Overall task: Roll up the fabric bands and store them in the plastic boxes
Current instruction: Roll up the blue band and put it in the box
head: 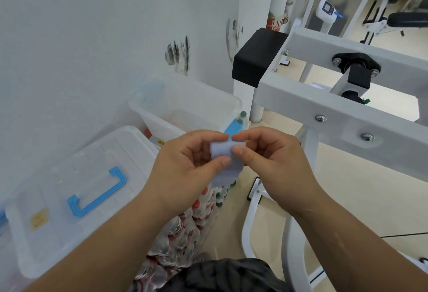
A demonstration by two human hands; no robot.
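Pale lilac fabric band (233, 171): left hand (183, 159) and right hand (271, 155) both pinch its top, rolling seemingly just begun; next, wind in the six-o'clock tail evenly.

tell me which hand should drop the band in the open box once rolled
Left, probably: the left hand pinches the band and sits nearer the open box, ahead and to the left; the right hand is farther over.
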